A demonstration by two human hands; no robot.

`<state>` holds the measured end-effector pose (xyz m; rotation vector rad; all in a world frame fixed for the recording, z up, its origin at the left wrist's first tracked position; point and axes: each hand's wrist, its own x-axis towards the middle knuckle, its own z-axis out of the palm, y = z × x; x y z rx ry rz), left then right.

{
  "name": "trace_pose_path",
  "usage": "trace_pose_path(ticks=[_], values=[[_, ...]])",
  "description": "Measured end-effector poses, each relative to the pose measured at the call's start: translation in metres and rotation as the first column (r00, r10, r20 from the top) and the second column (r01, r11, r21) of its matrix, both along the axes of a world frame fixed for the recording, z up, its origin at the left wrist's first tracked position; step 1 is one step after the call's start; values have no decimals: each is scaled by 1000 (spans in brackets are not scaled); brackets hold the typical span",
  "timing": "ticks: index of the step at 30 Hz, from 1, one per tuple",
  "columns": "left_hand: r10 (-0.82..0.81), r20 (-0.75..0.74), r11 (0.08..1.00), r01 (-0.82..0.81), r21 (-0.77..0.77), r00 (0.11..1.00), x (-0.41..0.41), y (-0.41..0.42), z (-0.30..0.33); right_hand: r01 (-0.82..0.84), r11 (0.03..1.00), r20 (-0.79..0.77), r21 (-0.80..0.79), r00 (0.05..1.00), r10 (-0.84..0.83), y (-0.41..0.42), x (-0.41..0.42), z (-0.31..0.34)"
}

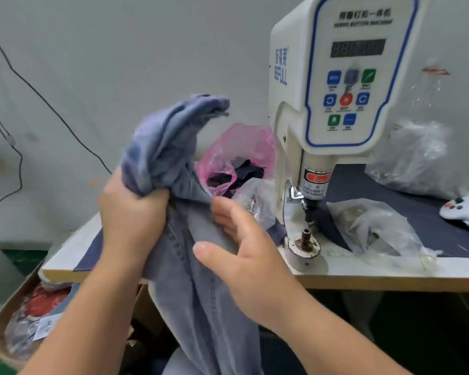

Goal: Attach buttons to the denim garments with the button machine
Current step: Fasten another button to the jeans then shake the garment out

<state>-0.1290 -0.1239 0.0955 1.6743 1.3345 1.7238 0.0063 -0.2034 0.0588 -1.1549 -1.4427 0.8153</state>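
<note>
In the head view, the left hand (132, 212) is clenched round a bunched fold of the faded blue denim garment (198, 266), which hangs over the front edge of the pale wooden surface (363, 269). The right hand (244, 247) lies flat and released on the cloth. The white button machine (336, 90) stands just beside it. Slack denim could snag its lower die (305, 238) (fingers too, if rushed).
</note>
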Motion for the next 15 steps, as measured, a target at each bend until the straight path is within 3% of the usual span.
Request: trace_pose_path(ticks=[2, 4, 6, 9, 11, 13, 15], values=[[123, -37, 982, -116, 148, 992, -14, 45, 26, 47, 995, 126, 90, 990, -58, -6, 3, -12], [277, -113, 942, -246, 227, 954, -20, 95, 57, 74, 994, 205, 75, 975, -88, -7, 5, -26], [328, -232, 938, -288, 192, 916, -17, 136, 73, 77, 997, 273, 4, 959, -75, -4, 6, -42], [138, -589, 962, -250, -112, 796, -1, 170, 52, 44, 995, 295, -89, 955, -16, -1, 5, -62], [-10, -700, 917, -272, -292, 714, 13, 172, 14, 13, 988, 280, -154, 959, 31, -1, 8, -70], [-84, -784, 902, -288, -322, 615, 29, 160, -30, 3, 979, 242, -205, 969, 48, -3, 17, -76], [-65, -833, 962, -186, -198, 549, 47, 143, -69, 46, 971, 201, -233, 980, 2, -8, 30, -80]])
